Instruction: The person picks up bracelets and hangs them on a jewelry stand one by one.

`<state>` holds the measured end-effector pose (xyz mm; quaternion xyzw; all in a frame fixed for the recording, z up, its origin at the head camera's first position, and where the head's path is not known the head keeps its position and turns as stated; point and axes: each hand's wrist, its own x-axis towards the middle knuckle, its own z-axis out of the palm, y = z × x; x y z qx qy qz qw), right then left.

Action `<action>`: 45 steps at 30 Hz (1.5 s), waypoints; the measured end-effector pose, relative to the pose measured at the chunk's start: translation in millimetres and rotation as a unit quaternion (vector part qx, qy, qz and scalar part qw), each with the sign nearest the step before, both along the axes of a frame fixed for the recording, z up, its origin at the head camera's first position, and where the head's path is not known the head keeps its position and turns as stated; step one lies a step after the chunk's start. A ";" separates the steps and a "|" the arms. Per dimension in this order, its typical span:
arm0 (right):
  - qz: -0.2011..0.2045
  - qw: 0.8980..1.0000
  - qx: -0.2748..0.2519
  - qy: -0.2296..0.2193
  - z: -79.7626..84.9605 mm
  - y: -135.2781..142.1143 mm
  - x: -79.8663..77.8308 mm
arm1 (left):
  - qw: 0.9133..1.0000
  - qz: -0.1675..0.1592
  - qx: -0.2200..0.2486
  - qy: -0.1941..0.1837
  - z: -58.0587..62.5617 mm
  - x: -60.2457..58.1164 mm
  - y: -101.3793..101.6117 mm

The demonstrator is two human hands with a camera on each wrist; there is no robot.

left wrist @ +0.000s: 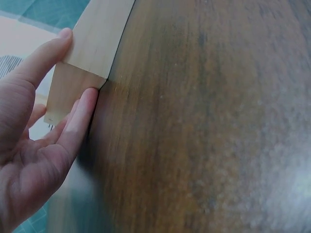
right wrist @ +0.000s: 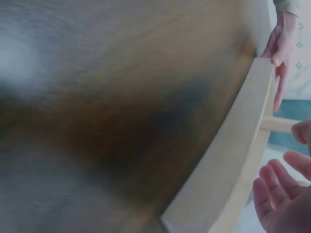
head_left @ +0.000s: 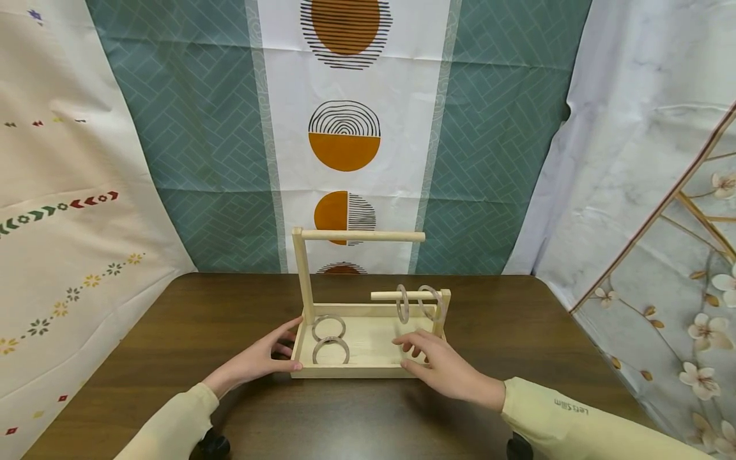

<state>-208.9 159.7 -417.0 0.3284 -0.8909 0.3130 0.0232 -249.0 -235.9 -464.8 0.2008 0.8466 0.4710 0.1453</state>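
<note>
Clock positions are read round the tray, twelve being its far side. The left hand (head_left: 257, 358) is spread against the tray's nine o'clock end, thumb at the eight o'clock corner, the other fingers fairly straight along the end wall. The right hand (head_left: 439, 365) hangs at about four o'clock, fingers loosely bent and apart, with nothing between them.

Between the hands, the pale wooden tray (head_left: 368, 372) stands flat. Toward nine o'clock inside it lie two grey-brown rings, the far ring (head_left: 315, 328) and the near ring (head_left: 347, 352); in the head view they overlap. Another ring (head_left: 399, 306) and a fourth ring (head_left: 441, 306) hang on the low rod (head_left: 379, 296), which runs toward nine from the two o'clock post. The tall post (head_left: 302, 268), at ten o'clock, bears a bare upper rod (head_left: 365, 236) pointing toward three.

The rings look light, stiff and smooth, perhaps slippery; pinching the rim seems best. The tray seems rigid but light, best steadied low by its walls.

Around it spreads the dark table (head_left: 368, 421); beyond, at twelve, hangs patterned cloth (head_left: 494, 140).
</note>
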 end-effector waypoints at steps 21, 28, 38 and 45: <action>0.160 0.964 0.184 0.106 36.7 -68.7 -30.7 | 1.000 -0.003 0.008 -0.005 -0.8 -2.3 -0.7; 0.224 0.926 0.280 0.120 58.1 -100.6 -43.4 | 1.000 -0.005 0.011 -0.012 -1.8 -1.5 -1.1; 0.247 0.889 0.369 0.113 61.9 -132.6 -65.3 | 1.000 -0.007 0.017 -0.023 -1.8 -0.7 -0.9; 0.233 0.884 0.384 0.131 58.0 -145.9 -73.5 | 0.999 -0.005 0.021 -0.028 -2.1 -0.2 -1.0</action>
